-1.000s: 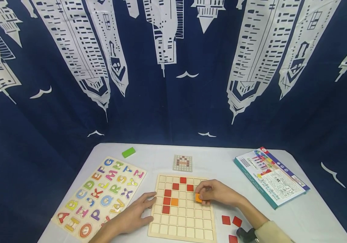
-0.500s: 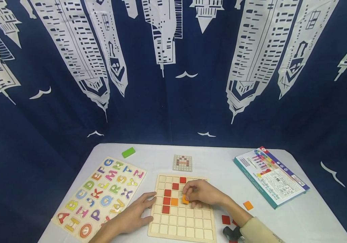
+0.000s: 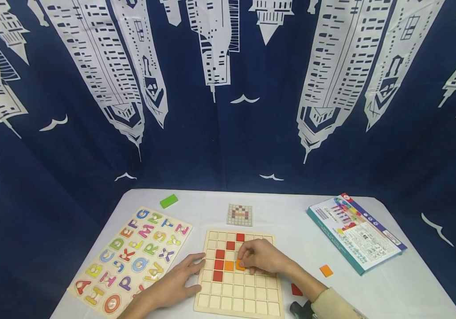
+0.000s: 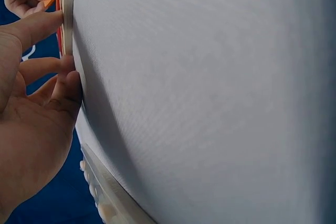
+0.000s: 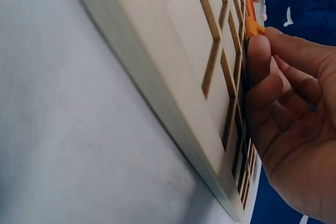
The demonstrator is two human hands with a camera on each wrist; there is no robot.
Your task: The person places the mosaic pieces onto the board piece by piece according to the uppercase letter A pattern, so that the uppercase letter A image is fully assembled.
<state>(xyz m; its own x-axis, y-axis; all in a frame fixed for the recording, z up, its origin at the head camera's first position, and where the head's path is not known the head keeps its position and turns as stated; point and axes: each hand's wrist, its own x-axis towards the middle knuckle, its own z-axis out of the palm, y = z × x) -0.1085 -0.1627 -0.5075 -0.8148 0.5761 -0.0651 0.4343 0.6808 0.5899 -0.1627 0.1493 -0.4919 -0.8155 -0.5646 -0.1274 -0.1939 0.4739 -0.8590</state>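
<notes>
A square wooden grid board (image 3: 239, 292) lies at the front middle, with several red tiles (image 3: 220, 254) and one orange tile (image 3: 229, 266) set in its cells. Thumb and index finger of my right hand (image 3: 265, 256) pinch a second orange tile (image 5: 254, 26), tilted, at the cell just right of the set orange one. My left hand (image 3: 177, 281) rests at the board's left side. In the left wrist view, its fingertips (image 4: 67, 62) touch the board's edge, the fingers only slightly bent.
Left stands an alphabet puzzle board (image 3: 140, 264), a green block (image 3: 169, 201) behind it. A small pattern card (image 3: 239, 215) lies behind the grid. At right are a flat printed box (image 3: 357, 232), a loose orange tile (image 3: 325, 270) and a red tile (image 3: 296, 289) partly under the forearm.
My right hand has carried the orange tile leftward over the board and down beside the set orange tile. The loose orange tile at right came into sight as the forearm shifted. My left hand stays put.
</notes>
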